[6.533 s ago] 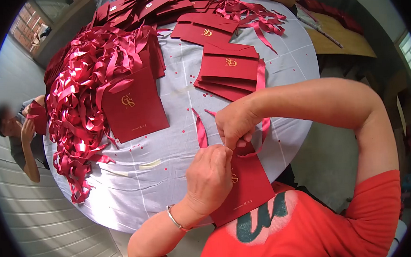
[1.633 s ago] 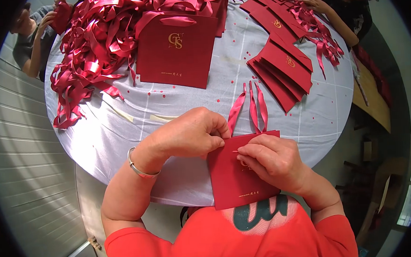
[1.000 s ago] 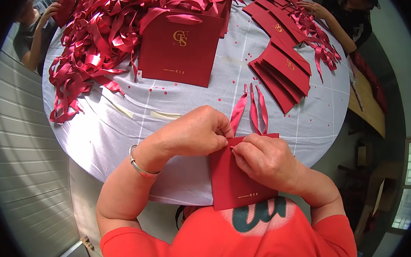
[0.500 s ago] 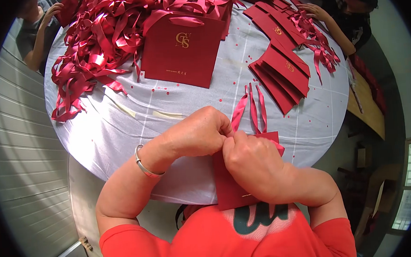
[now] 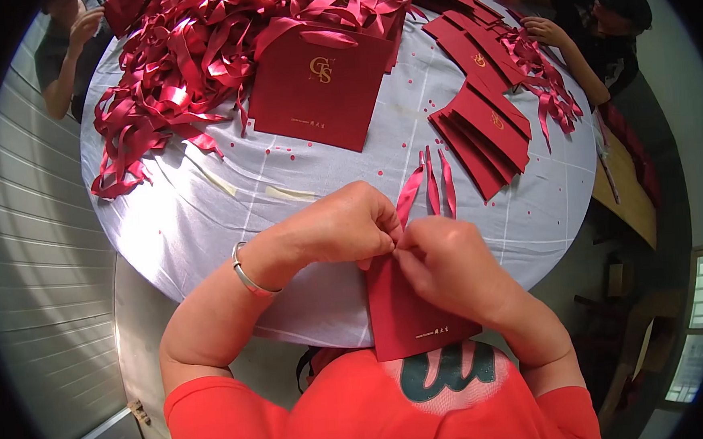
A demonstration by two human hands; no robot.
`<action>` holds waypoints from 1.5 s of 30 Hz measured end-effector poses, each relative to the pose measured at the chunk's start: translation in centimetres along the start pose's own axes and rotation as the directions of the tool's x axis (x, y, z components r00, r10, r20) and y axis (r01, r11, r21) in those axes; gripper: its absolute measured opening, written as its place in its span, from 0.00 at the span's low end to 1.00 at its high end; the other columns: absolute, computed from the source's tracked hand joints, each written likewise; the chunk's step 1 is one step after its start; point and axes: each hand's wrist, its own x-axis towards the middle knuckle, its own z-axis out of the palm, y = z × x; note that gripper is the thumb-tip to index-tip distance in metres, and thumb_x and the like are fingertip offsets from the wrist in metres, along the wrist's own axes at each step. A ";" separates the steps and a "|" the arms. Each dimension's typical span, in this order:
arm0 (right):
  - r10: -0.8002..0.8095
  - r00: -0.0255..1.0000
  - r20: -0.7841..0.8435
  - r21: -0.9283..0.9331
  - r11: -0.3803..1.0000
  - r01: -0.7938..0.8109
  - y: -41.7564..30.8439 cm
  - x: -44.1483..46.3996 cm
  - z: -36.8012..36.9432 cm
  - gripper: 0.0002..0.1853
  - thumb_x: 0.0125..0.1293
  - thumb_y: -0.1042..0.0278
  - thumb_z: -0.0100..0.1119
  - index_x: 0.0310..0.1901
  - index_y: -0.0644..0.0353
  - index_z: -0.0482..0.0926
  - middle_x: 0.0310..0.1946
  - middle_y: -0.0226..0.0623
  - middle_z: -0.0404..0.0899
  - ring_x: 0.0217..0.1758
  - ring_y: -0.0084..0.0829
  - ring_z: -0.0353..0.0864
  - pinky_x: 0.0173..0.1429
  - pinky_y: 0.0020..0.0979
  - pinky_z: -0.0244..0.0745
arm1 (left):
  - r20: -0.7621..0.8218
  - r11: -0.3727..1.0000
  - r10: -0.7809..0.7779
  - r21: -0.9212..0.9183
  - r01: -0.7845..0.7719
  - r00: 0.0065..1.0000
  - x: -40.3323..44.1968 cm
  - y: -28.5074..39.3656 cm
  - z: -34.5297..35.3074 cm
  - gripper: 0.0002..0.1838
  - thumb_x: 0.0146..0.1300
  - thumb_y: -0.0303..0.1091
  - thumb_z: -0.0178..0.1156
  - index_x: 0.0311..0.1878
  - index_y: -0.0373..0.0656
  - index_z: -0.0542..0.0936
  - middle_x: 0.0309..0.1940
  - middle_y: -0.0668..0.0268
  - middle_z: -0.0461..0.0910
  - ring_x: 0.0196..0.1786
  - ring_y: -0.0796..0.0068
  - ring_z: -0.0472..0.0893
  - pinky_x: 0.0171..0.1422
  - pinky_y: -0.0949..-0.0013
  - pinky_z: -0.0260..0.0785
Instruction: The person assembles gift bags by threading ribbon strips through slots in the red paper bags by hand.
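A small dark red paper bag (image 5: 402, 317) lies at the table's near edge against my shirt, gold lettering near its lower end. Over the bag's top edge my left hand (image 5: 360, 223), a silver bangle on its wrist, pinches a pink-red ribbon. My right hand (image 5: 449, 258) is closed with its fingertips meeting the left ones at the same spot; the ribbon between them is mostly hidden. A loose ribbon (image 5: 411, 196) runs up from behind the fingers. Beside it, two narrow ribbons (image 5: 440, 186) with pointed tips lie on the cloth.
A large heap of red ribbons (image 5: 174, 77) covers the far left. A bigger red bag with a gold logo (image 5: 320, 93) lies before it. Fanned red bags (image 5: 487, 131) lie at right on the white tablecloth (image 5: 201, 253). Two people (image 5: 610, 31) (image 5: 68, 60) sit across the table.
My right hand has shifted slightly up and right and turned, uncovering the bag's lower lettering. The pink loop formerly beside its right side no longer shows. My left hand stays nearly in place.
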 end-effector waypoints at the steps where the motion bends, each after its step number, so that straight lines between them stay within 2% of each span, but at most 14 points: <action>1: -0.009 0.999 -0.035 0.057 0.998 0.011 0.2 0.0 -0.2 0.04 0.59 0.75 0.62 0.32 0.65 0.77 0.28 0.47 0.79 0.31 0.49 0.82 0.34 0.42 0.77 | -0.001 1.000 0.003 0.001 -0.002 1.000 0.0 0.0 0.0 0.06 0.59 0.21 0.60 0.37 0.34 0.85 0.22 0.67 0.81 0.23 0.82 0.77 0.28 0.74 0.69; 4: -0.014 0.995 -0.095 0.164 0.986 0.030 -0.1 -0.4 0.8 0.04 0.56 0.77 0.64 0.32 0.64 0.77 0.28 0.46 0.79 0.31 0.48 0.82 0.34 0.42 0.77 | -0.011 1.000 0.001 0.016 -0.001 1.000 0.1 -0.2 0.2 0.06 0.59 0.21 0.60 0.37 0.34 0.85 0.23 0.68 0.81 0.23 0.82 0.77 0.28 0.75 0.68; 9: 0.023 0.994 -0.106 -0.100 0.994 -0.034 -1.3 -0.6 1.5 0.05 0.56 0.75 0.66 0.32 0.64 0.78 0.29 0.45 0.81 0.30 0.46 0.83 0.33 0.37 0.77 | -0.021 0.999 0.013 0.030 -0.012 1.000 0.1 -0.3 0.1 0.07 0.56 0.20 0.58 0.36 0.34 0.84 0.22 0.67 0.81 0.23 0.82 0.77 0.28 0.75 0.68; 11: 0.017 0.996 -0.085 0.312 0.950 0.010 0.1 0.6 0.2 0.06 0.59 0.75 0.63 0.34 0.64 0.75 0.28 0.48 0.81 0.30 0.46 0.84 0.32 0.41 0.77 | -0.031 1.000 0.014 0.006 -0.014 0.999 -0.1 -0.2 0.1 0.08 0.55 0.20 0.57 0.35 0.33 0.84 0.22 0.67 0.81 0.23 0.82 0.78 0.28 0.74 0.68; 15: 0.063 0.974 -0.219 0.339 0.941 0.015 -0.5 0.2 1.4 0.05 0.59 0.75 0.65 0.35 0.61 0.78 0.27 0.44 0.81 0.30 0.45 0.84 0.31 0.39 0.77 | -0.013 0.999 0.011 0.036 -0.011 1.000 0.0 -0.1 -0.3 0.09 0.53 0.20 0.56 0.35 0.32 0.84 0.23 0.66 0.81 0.24 0.81 0.78 0.29 0.73 0.69; 20: 0.017 0.976 -0.218 0.112 0.994 0.008 -0.3 -0.6 -1.0 0.08 0.58 0.70 0.70 0.36 0.60 0.80 0.28 0.41 0.81 0.30 0.41 0.83 0.31 0.37 0.77 | -0.016 0.997 0.047 0.063 -0.046 0.999 -0.3 0.0 0.2 0.10 0.53 0.21 0.57 0.37 0.31 0.83 0.25 0.62 0.83 0.28 0.78 0.81 0.33 0.71 0.72; 22: 0.034 0.997 -0.074 0.298 0.955 -0.010 0.1 -1.0 -3.0 0.11 0.57 0.67 0.72 0.38 0.61 0.81 0.29 0.40 0.81 0.30 0.41 0.83 0.32 0.35 0.77 | -0.013 0.989 0.088 0.122 -0.086 0.996 -0.4 0.0 0.6 0.10 0.53 0.22 0.58 0.38 0.31 0.83 0.26 0.61 0.84 0.29 0.76 0.82 0.35 0.70 0.74; 25: 0.286 0.949 0.136 0.532 0.786 -0.313 1.5 -0.8 -5.8 0.09 0.61 0.69 0.69 0.39 0.65 0.83 0.27 0.44 0.83 0.29 0.31 0.84 0.34 0.31 0.77 | -0.068 0.925 0.231 0.325 -0.197 0.970 -0.5 -0.3 0.8 0.14 0.53 0.26 0.66 0.44 0.34 0.82 0.30 0.57 0.86 0.34 0.73 0.85 0.40 0.69 0.75; 26: 0.177 0.967 0.184 0.482 0.841 -0.246 2.4 -0.3 -6.7 0.07 0.68 0.72 0.64 0.42 0.68 0.82 0.30 0.29 0.83 0.30 0.15 0.79 0.33 0.20 0.75 | -0.051 0.922 0.236 0.327 -0.207 0.971 -0.5 -0.1 0.9 0.14 0.53 0.26 0.66 0.44 0.34 0.82 0.30 0.57 0.86 0.34 0.73 0.85 0.40 0.69 0.75; 29: 0.196 0.888 0.416 0.608 0.667 -0.432 4.6 1.0 -7.2 0.08 0.70 0.69 0.62 0.43 0.65 0.82 0.30 0.27 0.83 0.28 0.12 0.74 0.30 0.18 0.69 | -0.081 0.896 0.256 0.393 -0.205 0.963 -0.9 0.6 1.2 0.15 0.52 0.25 0.67 0.46 0.36 0.82 0.31 0.58 0.86 0.34 0.75 0.84 0.40 0.69 0.75; 33: 0.240 0.907 0.347 0.640 0.647 -0.415 6.1 0.7 -7.8 0.09 0.69 0.66 0.64 0.43 0.64 0.83 0.30 0.24 0.82 0.28 0.12 0.73 0.30 0.18 0.68 | -0.032 0.884 0.347 0.345 -0.316 0.937 -0.8 0.5 1.0 0.15 0.53 0.22 0.66 0.47 0.39 0.83 0.24 0.64 0.83 0.29 0.79 0.80 0.36 0.72 0.72; 37: 0.249 0.918 0.308 0.632 0.668 -0.393 7.1 0.0 -7.7 0.07 0.68 0.69 0.65 0.41 0.64 0.83 0.31 0.26 0.83 0.31 0.13 0.75 0.33 0.19 0.71 | 0.060 0.923 0.259 0.278 -0.266 0.964 -0.8 0.8 0.6 0.10 0.56 0.21 0.66 0.42 0.37 0.85 0.23 0.68 0.82 0.27 0.85 0.78 0.32 0.75 0.71; 39: 0.101 0.964 0.247 0.543 0.809 -0.224 7.5 -0.5 -6.9 0.06 0.66 0.71 0.66 0.40 0.65 0.84 0.32 0.30 0.84 0.34 0.18 0.79 0.39 0.23 0.75 | 0.069 0.937 0.202 0.277 -0.213 0.977 -0.9 1.1 0.5 0.09 0.56 0.22 0.66 0.42 0.36 0.85 0.24 0.69 0.82 0.28 0.85 0.80 0.33 0.76 0.72; 45: -0.019 0.976 0.215 0.530 0.842 -0.100 6.6 1.5 -5.3 0.06 0.64 0.74 0.65 0.40 0.66 0.83 0.32 0.35 0.83 0.36 0.25 0.82 0.43 0.27 0.76 | 0.061 0.978 0.168 0.117 -0.174 0.984 -0.9 0.6 0.4 0.10 0.53 0.23 0.61 0.40 0.35 0.82 0.22 0.62 0.79 0.27 0.81 0.76 0.35 0.71 0.70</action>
